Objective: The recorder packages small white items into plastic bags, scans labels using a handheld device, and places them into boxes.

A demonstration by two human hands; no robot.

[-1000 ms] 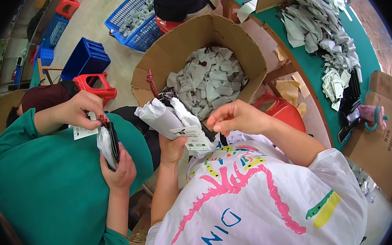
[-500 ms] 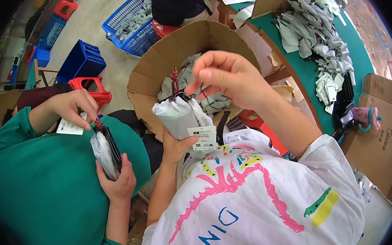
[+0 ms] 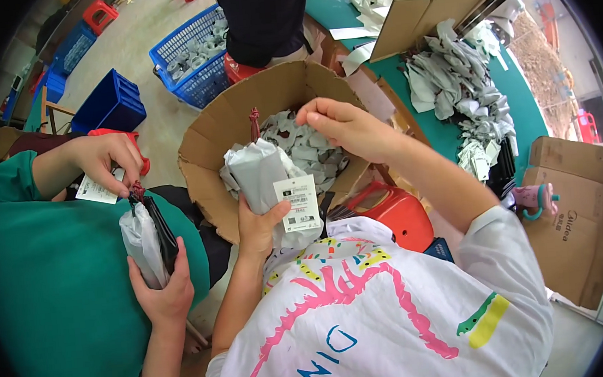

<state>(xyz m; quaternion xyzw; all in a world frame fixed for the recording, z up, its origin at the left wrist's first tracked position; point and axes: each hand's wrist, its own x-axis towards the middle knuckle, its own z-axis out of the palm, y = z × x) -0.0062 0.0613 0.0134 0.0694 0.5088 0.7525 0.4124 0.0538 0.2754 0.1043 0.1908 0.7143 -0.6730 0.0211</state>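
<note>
The left hand [image 3: 256, 229] is closed around the lower part of a packet [image 3: 254, 169] in pale wrapping, its thumb laid across the front and the other fingers mostly hidden behind. Most of the packet stands above that thumb, nearly upright and tilted a little, with a dark red cord [image 3: 255, 125] sticking up from its top. A white printed tag [image 3: 300, 201] hangs over the front right of the packet, its left edge just beside the thumb tip. The right hand [image 3: 346, 127] is raised to the right of the packet, apart from it, thumb and forefinger bent close together; whether anything thin is pinched there, I cannot tell. Behind both hands stands a big cardboard carton [image 3: 199, 164] partly filled with pale wrapped pieces [image 3: 317, 160]. On the left, a co-worker's lower hand [image 3: 167, 295] cups a dark case [image 3: 162, 231] with pale wrapping beside it, while their upper hand [image 3: 108, 161] touches the red cord at its top. A red stool [image 3: 396, 223] sits below the right forearm. Farther right, a green table [image 3: 528, 117] bears a heap of wrappers [image 3: 441, 78], and a pink cup [image 3: 527, 196] is near a cardboard box [image 3: 577, 227].
</note>
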